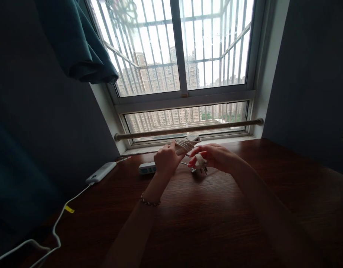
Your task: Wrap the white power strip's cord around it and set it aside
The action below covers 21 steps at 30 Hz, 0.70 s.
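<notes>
My left hand (167, 159) is closed around a white power strip with its cord wound round it (188, 143), held above the dark wooden table (205, 223). My right hand (213, 156) pinches the white plug (201, 161) at the cord's end, its metal prongs pointing down just over the table. The two hands are close together near the table's far edge. A bead bracelet (150, 203) circles my left wrist.
A second white power strip (147, 168) lies on the table behind my left hand. Another white strip (101, 172) sits at the left edge, its cable (55, 227) with a yellow tag trailing toward me. A wooden rod (188, 128) spans the barred window; a teal curtain (76, 44) hangs at upper left.
</notes>
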Tool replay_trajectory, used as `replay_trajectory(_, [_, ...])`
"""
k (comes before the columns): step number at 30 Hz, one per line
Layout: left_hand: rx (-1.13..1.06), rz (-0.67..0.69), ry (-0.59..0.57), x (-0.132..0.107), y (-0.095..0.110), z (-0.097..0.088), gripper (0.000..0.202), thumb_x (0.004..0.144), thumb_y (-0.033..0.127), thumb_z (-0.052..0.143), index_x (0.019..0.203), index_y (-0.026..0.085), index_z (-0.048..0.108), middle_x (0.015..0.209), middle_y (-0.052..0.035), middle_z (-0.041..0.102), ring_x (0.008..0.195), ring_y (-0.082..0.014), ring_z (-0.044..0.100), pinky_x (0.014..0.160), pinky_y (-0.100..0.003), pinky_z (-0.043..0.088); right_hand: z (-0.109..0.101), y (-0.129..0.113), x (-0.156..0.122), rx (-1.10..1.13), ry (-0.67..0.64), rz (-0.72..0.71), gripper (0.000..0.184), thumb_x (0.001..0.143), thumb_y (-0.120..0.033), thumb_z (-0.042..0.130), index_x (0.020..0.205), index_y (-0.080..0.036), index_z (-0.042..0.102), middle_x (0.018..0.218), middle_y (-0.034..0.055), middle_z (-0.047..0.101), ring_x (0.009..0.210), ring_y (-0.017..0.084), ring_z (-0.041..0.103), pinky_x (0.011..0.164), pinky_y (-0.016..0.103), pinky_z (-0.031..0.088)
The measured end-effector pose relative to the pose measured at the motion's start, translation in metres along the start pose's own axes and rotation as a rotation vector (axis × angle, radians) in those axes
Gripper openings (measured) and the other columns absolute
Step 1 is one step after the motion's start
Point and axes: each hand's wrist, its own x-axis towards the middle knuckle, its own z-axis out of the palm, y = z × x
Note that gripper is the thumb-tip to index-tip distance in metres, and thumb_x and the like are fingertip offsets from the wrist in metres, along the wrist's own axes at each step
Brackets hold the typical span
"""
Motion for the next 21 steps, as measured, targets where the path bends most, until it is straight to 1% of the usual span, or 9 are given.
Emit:
replay_trajectory(2, [0.0,0.017,-0.054,-0.002,0.004,0.003,0.066,0.074,0.063,0.048,0.125,0.021,0.051,0.093,-0.0134,0.067,0.082,-0.0341,0.063,0.065,-0.038,0.045,0.007,-0.001,-0.001,0.025,-0.034,-0.017,0.03,0.08,-0.029,0.046,0.085,-0.007,0.065,0.077,0.0137,0.069,0.072,0.02,0.066,0.07,0.029,0.051])
replay_trajectory(3, [-0.006,0.028,-0.075,-0.003,0.006,0.004,0.064,0.074,0.063,0.049,0.123,0.022,0.053,0.091,-0.013,0.068,0.082,-0.0338,0.063,0.065,-0.038,0.045,0.01,-0.002,-0.002,0.056,-0.027,-0.03,0.031,0.078,-0.032,0.046,0.083,-0.007,0.065,0.074,0.0131,0.069,0.071,0.02,0.066,0.07,0.03,0.051])
replay_trajectory(7, [-0.044,0.054,-0.121,-0.005,0.008,0.003,0.062,0.074,0.064,0.049,0.121,0.024,0.055,0.089,-0.0107,0.069,0.082,-0.0305,0.065,0.067,-0.035,0.045,0.012,-0.008,-0.008,0.148,0.106,-0.119,0.031,0.073,-0.038,0.049,0.073,-0.011,0.064,0.065,0.009,0.066,0.063,0.022,0.065,0.069,0.037,0.052])
replay_trajectory(10, [-0.079,0.066,-0.134,-0.004,0.006,-0.002,0.063,0.075,0.065,0.047,0.124,0.025,0.053,0.096,-0.0104,0.069,0.088,-0.0284,0.064,0.071,-0.032,0.045,0.01,-0.015,-0.015,0.114,0.173,-0.213,0.034,0.074,-0.043,0.05,0.068,-0.012,0.063,0.063,0.0069,0.064,0.059,0.021,0.064,0.064,0.035,0.053])
replay_trajectory(12, [-0.13,0.098,-0.131,-0.004,0.004,-0.005,0.065,0.075,0.066,0.047,0.126,0.025,0.051,0.1,-0.0103,0.068,0.092,-0.028,0.063,0.074,-0.032,0.044,0.008,-0.021,-0.02,0.095,0.173,-0.262,0.038,0.076,-0.047,0.048,0.069,-0.013,0.064,0.063,0.0061,0.063,0.06,0.021,0.064,0.063,0.035,0.053])
replay_trajectory(14, [-0.205,0.164,-0.14,-0.004,0.002,-0.009,0.066,0.074,0.065,0.049,0.127,0.024,0.05,0.103,-0.0107,0.067,0.094,-0.0292,0.062,0.076,-0.034,0.044,0.008,-0.026,-0.025,0.093,0.128,-0.264,0.041,0.078,-0.05,0.046,0.073,-0.014,0.064,0.064,0.0064,0.064,0.064,0.022,0.064,0.065,0.036,0.053])
replay_trajectory(17, [-0.294,0.277,-0.193,-0.004,0.0,-0.013,0.065,0.074,0.063,0.051,0.125,0.023,0.051,0.103,-0.0114,0.067,0.094,-0.0315,0.062,0.076,-0.037,0.044,0.006,-0.031,-0.031,0.079,0.0,-0.207,0.047,0.079,-0.053,0.041,0.084,-0.012,0.064,0.071,0.0099,0.067,0.075,0.026,0.066,0.072,0.04,0.052])
replay_trajectory(19, [-0.336,0.343,-0.24,-0.004,-0.001,-0.018,0.063,0.072,0.061,0.055,0.123,0.025,0.054,0.104,-0.0099,0.068,0.095,-0.0306,0.062,0.078,-0.036,0.044,0.004,-0.032,-0.033,0.075,-0.082,-0.187,0.044,0.078,-0.048,0.042,0.09,-0.012,0.063,0.075,0.0117,0.068,0.081,0.027,0.066,0.075,0.041,0.051])
replay_trajectory(21, [-0.371,0.395,-0.284,-0.003,-0.003,-0.023,0.06,0.068,0.058,0.062,0.119,0.027,0.057,0.105,-0.0062,0.069,0.096,-0.0276,0.062,0.08,-0.032,0.044,0.001,-0.033,-0.034,0.064,-0.152,-0.196,0.036,0.075,-0.039,0.047,0.094,-0.012,0.062,0.079,0.0123,0.07,0.085,0.028,0.066,0.076,0.042,0.05])
